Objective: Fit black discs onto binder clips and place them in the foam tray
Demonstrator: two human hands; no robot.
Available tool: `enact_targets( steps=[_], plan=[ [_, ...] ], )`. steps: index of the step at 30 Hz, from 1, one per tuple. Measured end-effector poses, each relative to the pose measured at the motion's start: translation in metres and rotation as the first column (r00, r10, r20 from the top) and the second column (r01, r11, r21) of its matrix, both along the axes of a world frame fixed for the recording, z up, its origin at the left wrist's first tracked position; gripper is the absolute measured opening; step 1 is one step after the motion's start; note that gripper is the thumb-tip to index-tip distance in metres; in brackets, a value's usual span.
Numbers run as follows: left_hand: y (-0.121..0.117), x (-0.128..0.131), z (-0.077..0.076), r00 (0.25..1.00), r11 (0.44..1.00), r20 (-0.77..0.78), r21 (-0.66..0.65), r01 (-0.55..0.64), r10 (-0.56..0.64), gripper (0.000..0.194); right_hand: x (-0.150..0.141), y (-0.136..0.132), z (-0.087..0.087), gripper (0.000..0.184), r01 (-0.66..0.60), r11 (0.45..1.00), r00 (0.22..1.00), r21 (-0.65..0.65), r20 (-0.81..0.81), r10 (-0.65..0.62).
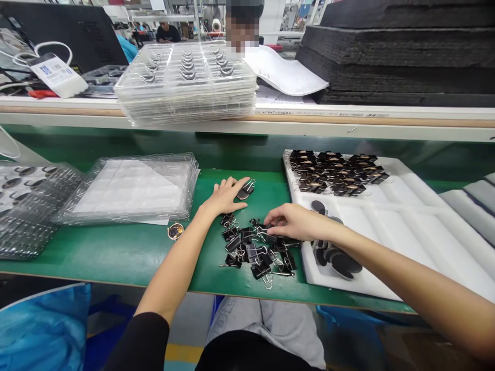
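In the head view, your left hand is over the green worktop, its fingers spread, with forefinger and thumb apart; the forefinger reaches a binder clip that sits on a small round piece, just above the loose clips; your right hand is at the upper right of the pile of black binder clips, its fingers curled in around a clip there, though you cannot tell from here whether they are closed on it; the pile lies on the worktop between your forearms, silver handles pointing every way.

To the left of your left forearm, a round gold-rimmed piece lies by itself on the worktop; beyond it is a stack of clear plastic trays with white sheets on it, and at the far left another stack of clear trays has dark round shapes in it; on your right, the white tray holds close rows of clipped pieces in its upper left part, while loose dark discs lie nearer you, partly behind your right forearm.

On the shelf above the worktop are a tall stack of clear molded trays, curved white paper and a thick stack of black sheets; past the shelf you can see a person, and another person farther back on the left.
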State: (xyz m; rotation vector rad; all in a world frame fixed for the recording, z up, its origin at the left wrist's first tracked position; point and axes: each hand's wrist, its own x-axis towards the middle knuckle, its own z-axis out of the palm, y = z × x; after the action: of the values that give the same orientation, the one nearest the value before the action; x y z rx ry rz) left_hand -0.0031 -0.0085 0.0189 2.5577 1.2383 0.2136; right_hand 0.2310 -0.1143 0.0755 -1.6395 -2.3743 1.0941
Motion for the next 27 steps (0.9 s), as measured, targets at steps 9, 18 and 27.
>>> enact_targets(
  steps=[9, 18, 27],
  plan=[
    [-0.004, -0.003, 0.015, 0.994, 0.997, -0.109, 0.068, 0.030, -0.022, 0.074, 0.021, 0.014, 0.004, 0.056, 0.109, 0.994, 0.953, -0.003, -0.285, -0.106],
    [-0.002, -0.009, 0.015, 0.974, 0.983, -0.225, 0.169, 0.070, -0.031, 0.041, 0.031, 0.058, -0.005, 0.053, 0.438, 0.848, 0.678, -0.298, -0.509, -0.530],
    [-0.002, -0.015, 0.019, 0.971, 0.972, -0.221, 0.232, -0.034, 0.087, 0.042, 0.003, 0.091, -0.045, 0.050, 0.460, 0.868, 0.849, 0.186, 0.194, -0.491]
  ],
)
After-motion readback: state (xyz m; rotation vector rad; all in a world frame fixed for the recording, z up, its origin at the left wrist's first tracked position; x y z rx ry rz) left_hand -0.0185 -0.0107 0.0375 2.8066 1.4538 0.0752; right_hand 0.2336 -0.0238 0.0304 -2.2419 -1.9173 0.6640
